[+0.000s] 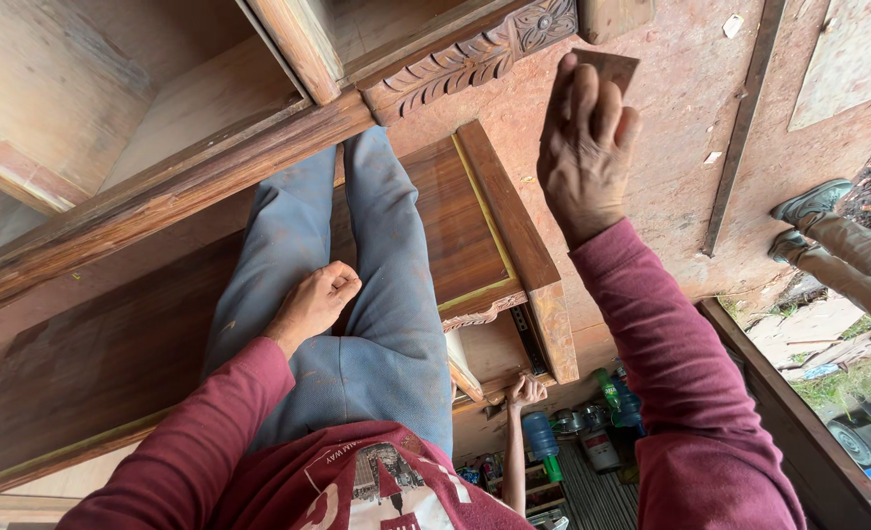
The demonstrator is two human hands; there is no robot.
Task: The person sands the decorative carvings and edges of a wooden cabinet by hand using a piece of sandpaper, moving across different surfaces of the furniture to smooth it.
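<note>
Sandpaper piece [607, 67] sits pinched in right hand [585, 147], raised near carved trim [465, 59]. Left hand [316, 299], loosely fisted and empty, rests on thigh. Risk: the thin fingertip grip slips, paper drops.

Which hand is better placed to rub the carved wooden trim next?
Right, probably. The right hand is raised, gripping a sandpaper piece, close to the carved trim. The left hand rests fisted on the thigh, empty.
</note>
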